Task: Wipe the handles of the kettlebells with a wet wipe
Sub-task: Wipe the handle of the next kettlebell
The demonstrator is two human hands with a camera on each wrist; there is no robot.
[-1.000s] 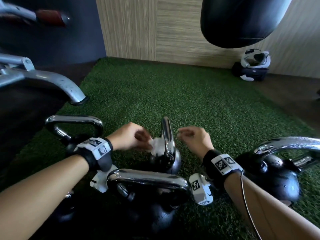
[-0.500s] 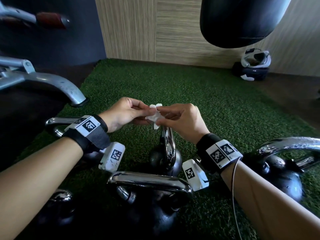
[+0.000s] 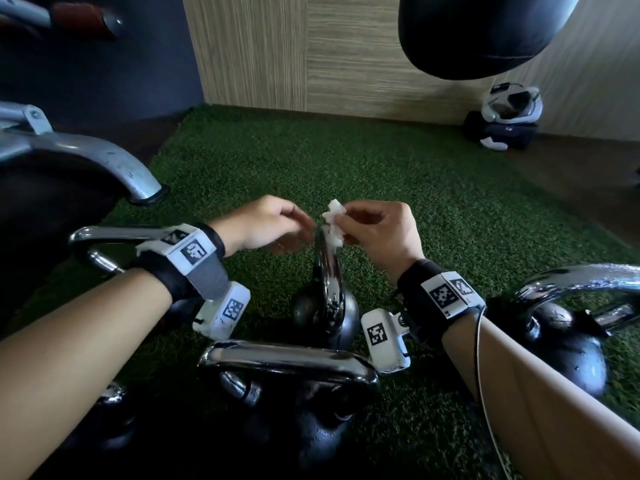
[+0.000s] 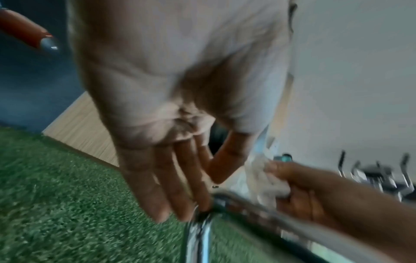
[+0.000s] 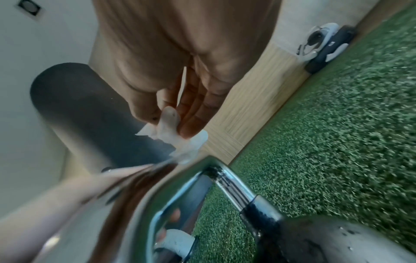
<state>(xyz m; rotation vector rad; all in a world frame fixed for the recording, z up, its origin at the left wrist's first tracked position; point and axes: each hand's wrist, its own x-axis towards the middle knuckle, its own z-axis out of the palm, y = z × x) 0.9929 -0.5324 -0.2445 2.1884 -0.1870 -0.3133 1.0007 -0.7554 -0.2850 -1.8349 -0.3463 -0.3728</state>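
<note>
Wet wipe [image 3: 334, 221], pressed against the middle kettlebell's chrome handle [image 3: 327, 268] by the left hand [image 3: 266, 223] a second ago, now pinched in the right hand [image 3: 375, 228] just above the handle's top. Half a second ago held by both hands together; since then released by the left hand, fingers now loose and extended beside the handle. Right hand, earlier curled and holding nothing to the right of the handle, now raised with the crumpled wipe.

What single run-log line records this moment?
right hand: pinches wet wipe | left hand: open, beside wipe | wipe above small kettlebell handle | step: wiping
</note>
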